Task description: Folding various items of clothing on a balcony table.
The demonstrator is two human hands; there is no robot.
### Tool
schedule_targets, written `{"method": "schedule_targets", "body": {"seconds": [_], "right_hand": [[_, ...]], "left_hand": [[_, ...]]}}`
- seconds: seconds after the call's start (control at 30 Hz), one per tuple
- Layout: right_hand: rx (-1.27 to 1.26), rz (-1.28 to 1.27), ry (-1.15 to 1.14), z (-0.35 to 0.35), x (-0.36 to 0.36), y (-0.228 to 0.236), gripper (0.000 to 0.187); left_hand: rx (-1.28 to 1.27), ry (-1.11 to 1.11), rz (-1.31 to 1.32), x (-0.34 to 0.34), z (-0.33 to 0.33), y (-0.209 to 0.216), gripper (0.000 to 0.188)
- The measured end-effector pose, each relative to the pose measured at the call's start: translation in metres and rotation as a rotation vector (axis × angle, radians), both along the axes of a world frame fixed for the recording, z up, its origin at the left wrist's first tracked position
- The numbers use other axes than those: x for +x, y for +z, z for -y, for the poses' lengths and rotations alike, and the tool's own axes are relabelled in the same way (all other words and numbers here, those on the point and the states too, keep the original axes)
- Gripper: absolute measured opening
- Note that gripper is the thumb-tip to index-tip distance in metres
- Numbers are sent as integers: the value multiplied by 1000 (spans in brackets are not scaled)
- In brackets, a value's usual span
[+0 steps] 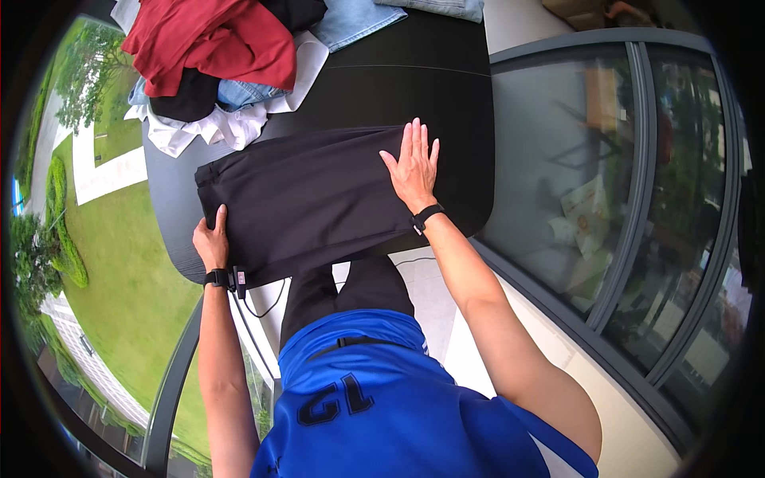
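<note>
A folded black garment (pixel 307 195), which looks like a pair of trousers, lies flat across the near part of the black table (pixel 406 92). At its left end, my left hand (pixel 211 239) grips the near corner, thumb on top and the other fingers hidden under the cloth. My right hand (pixel 414 169) rests flat on the garment's right end, fingers stretched out and pointing away from me. Slight creases run along the cloth toward the right hand.
A heap of clothes with a red garment (pixel 207 44), white cloth (pixel 211 127) and light blue denim sits at the far left of the table. Folded jeans (pixel 446 8) lie at the far edge. Glass sliding doors (pixel 558 183) stand to the right, a railing (pixel 171 390) to the left.
</note>
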State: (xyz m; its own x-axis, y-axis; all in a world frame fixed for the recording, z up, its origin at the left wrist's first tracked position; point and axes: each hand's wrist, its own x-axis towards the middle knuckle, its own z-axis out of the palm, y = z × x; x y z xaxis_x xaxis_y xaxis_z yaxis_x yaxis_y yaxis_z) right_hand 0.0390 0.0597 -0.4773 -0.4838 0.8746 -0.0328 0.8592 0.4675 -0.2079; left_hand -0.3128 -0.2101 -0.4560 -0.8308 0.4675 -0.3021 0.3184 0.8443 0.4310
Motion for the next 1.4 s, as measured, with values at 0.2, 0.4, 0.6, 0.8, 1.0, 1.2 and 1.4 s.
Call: {"method": "schedule_targets", "body": {"seconds": [0.2, 0.4, 0.6, 0.8, 1.0, 1.2, 1.4], "right_hand": [[-166, -39, 436, 52, -30, 6, 80], [-45, -131, 340, 71, -27, 2, 78], [-104, -127, 580, 93, -28, 8, 75], [-149, -32, 540, 94, -21, 4, 72], [-2, -304, 60, 63, 2, 5, 70], [-339, -583, -451, 19, 25, 3, 51], [-854, -661, -657, 22, 21, 16, 40]], "left_hand": [[183, 71, 424, -9, 11, 13, 50], [192, -30, 444, -16, 18, 7, 41], [311, 33, 503, -15, 21, 5, 44], [150, -143, 300, -9, 36, 13, 60], [251, -22, 204, -12, 33, 12, 60], [277, -411, -348, 35, 11, 40, 55], [137, -741, -106, 162, -43, 28, 78]]}}
